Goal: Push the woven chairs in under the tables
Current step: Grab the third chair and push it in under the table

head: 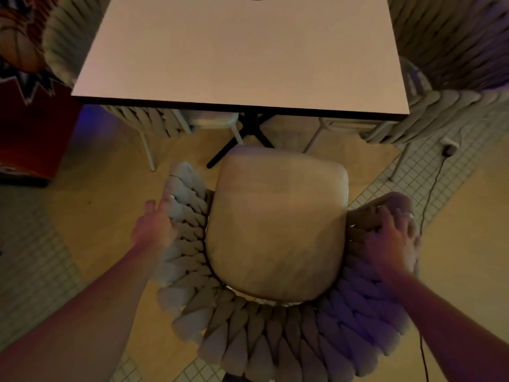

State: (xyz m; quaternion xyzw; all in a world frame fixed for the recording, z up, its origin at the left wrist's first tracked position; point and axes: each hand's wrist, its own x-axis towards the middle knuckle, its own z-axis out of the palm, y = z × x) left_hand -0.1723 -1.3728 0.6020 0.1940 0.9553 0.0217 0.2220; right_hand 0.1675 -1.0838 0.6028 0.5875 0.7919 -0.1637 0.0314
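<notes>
**Chair lined up, both hands on the arms**

I'm standing behind the chair (275,230), which sits just short of the table (248,51), seat not yet under its edge. My right hand (391,241) is curled over the right arm, clamped on the weave. My left hand (154,227) lies against the left arm, fingers spread, not gripping. Risk from here, I reckon: an uneven shove swings the chair into the table's base (242,142), or the soft weave slips under that loose left hand. A cable (432,188) trails right of the chair; a leg could snag it.
</notes>
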